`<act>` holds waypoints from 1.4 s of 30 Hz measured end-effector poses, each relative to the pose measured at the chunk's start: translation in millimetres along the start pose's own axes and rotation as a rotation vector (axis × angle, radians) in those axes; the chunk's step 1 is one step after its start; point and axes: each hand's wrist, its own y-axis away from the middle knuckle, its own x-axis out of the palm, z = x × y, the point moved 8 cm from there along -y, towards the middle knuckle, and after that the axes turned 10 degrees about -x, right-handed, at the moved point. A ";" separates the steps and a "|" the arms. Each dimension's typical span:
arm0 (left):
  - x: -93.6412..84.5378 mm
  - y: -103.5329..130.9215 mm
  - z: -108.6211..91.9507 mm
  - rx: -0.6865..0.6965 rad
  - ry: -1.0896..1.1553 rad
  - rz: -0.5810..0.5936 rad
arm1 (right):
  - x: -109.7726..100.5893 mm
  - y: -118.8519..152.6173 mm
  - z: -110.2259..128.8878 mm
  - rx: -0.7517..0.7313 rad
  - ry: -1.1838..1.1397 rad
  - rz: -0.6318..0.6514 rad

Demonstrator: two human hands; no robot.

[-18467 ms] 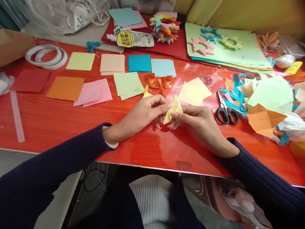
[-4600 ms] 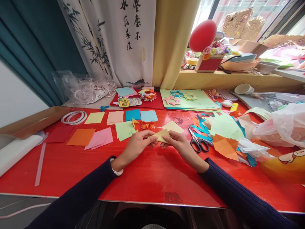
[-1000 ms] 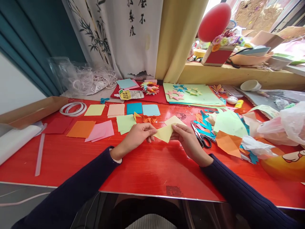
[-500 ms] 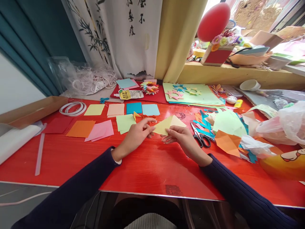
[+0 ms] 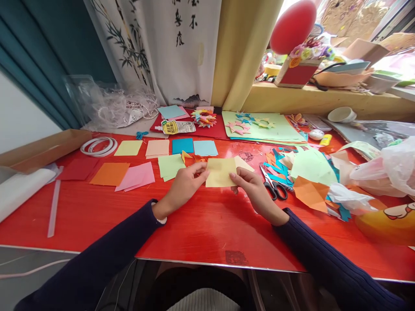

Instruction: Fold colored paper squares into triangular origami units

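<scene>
A square sheet of yellow paper [image 5: 221, 173] is held up flat just above the table, between my two hands. My left hand [image 5: 188, 182] pinches its left edge between thumb and fingers. On the other side, my right hand [image 5: 250, 185] grips the right edge, thumb on top. Behind the sheet, a cream piece of paper [image 5: 242, 163] shows partly; the rest of it is hidden. Light green squares [image 5: 170, 166] lie beyond my left hand, next to small folded orange pieces [image 5: 186, 157]. Black-handled scissors [image 5: 274, 185] rest to the right of my right hand.
On the red table [image 5: 191, 233], paper squares in several colours lie at the left, near a white coil [image 5: 99, 147]. A glue pouch [image 5: 178, 127] and folded paper rings [image 5: 239, 127] are at the back. Paper scraps [image 5: 311, 194] and plastic bags [image 5: 385, 166] crowd the right.
The yellow paper has turned from a slanted, corner-on position to squarely facing me. My left fingers have closed in on its left edge, and my right grip has shifted to its right edge.
</scene>
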 end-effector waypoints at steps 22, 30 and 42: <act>12.7 25.7 -41.1 0.741 -0.634 -0.043 | -2.2 -4.6 -6.7 0.061 -0.035 0.014; 11.7 11.4 -21.2 0.314 -0.346 -0.008 | 20.1 1.8 -4.4 0.027 -0.040 0.200; 10.2 14.4 -17.8 0.255 -0.298 -0.083 | 30.9 8.5 -5.8 0.041 -0.007 0.265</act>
